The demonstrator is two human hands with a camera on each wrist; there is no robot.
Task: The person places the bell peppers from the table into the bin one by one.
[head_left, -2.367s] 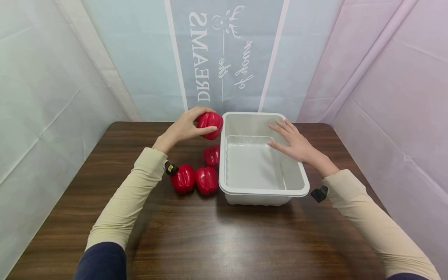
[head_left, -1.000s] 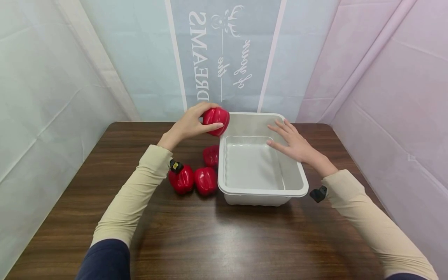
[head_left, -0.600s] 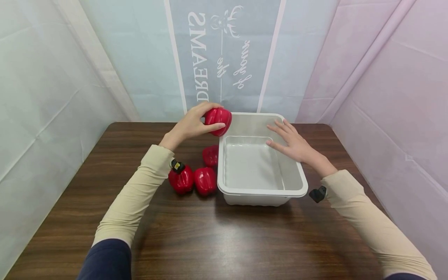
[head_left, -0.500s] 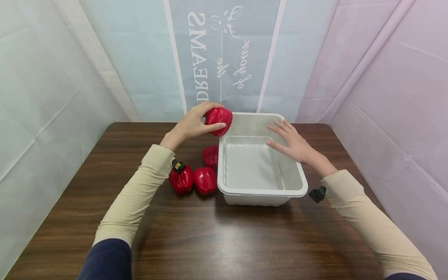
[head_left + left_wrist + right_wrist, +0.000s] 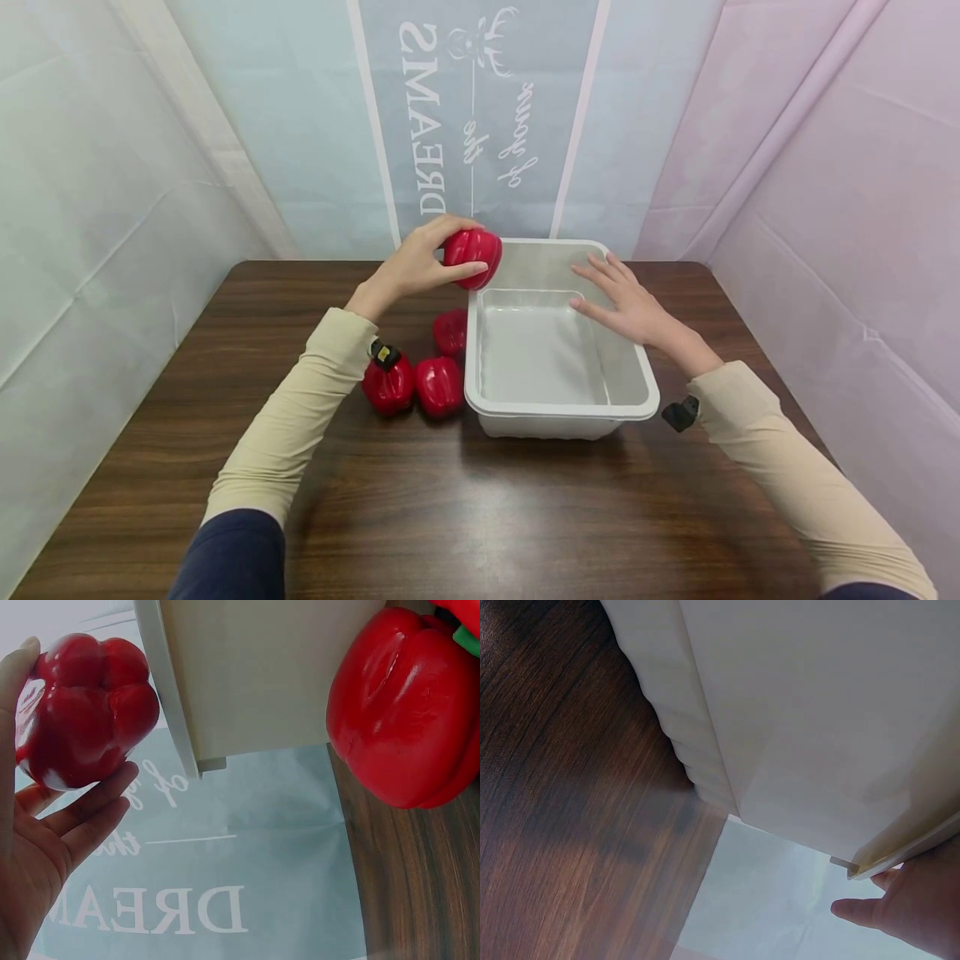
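My left hand (image 5: 415, 262) holds a glossy red bell pepper (image 5: 476, 258) between thumb and fingers, at the back left corner of a white plastic tub (image 5: 562, 410). In the left wrist view, the lobed end of this bell pepper (image 5: 86, 709) faces the camera, beside the tub's outer wall. On the tub's far right side, my right hand (image 5: 626, 304) has its fingers spread over the rim and grips nothing. The right wrist view shows the right hand (image 5: 922, 900) close to the rim; firm contact cannot be told. No pepper shows inside the tub.
Left of the tub, three more red bell peppers stand on the dark wooden table (image 5: 480, 517): a front left one (image 5: 388, 390), one beside it (image 5: 440, 388) and one farther back (image 5: 451, 332). A printed cloth (image 5: 472, 125) hangs behind, with pale side cloths.
My left hand has carried the bell pepper rightward and slightly up, from outside the tub's left edge to over its back left rim. The right hand has stayed nearly still.
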